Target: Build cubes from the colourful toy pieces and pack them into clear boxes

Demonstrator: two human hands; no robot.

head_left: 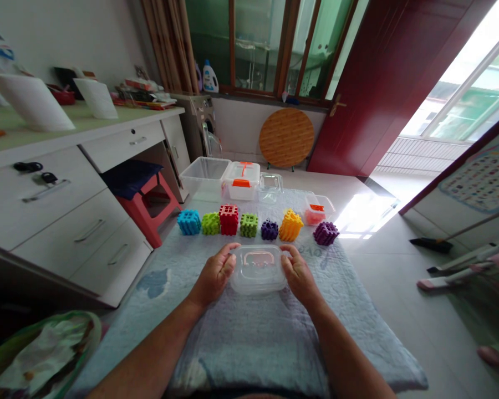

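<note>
Between my two hands is a clear plastic container (258,277), its lidded-looking top facing me; whether anything is inside I cannot tell. My left hand (217,271) grips its left edge, thumb on top. On the opposite edge my right hand (298,271) holds it the same way. Just beyond it stands a row of interlocking plastic block shapes: a blue one (189,222), a light green one (210,224), a red one (228,220), another green one (248,225), a dark purple one (269,230), a yellow one (291,225) and a purple one (326,234).
Behind the row are an open clear bin (203,180), a box with orange latches (241,188), a clear container (271,183) and a small box with pink contents (317,213). A quilted cloth (249,343) covers the table. A red stool (143,205) stands left, a waste basket (93,332) lower left.
</note>
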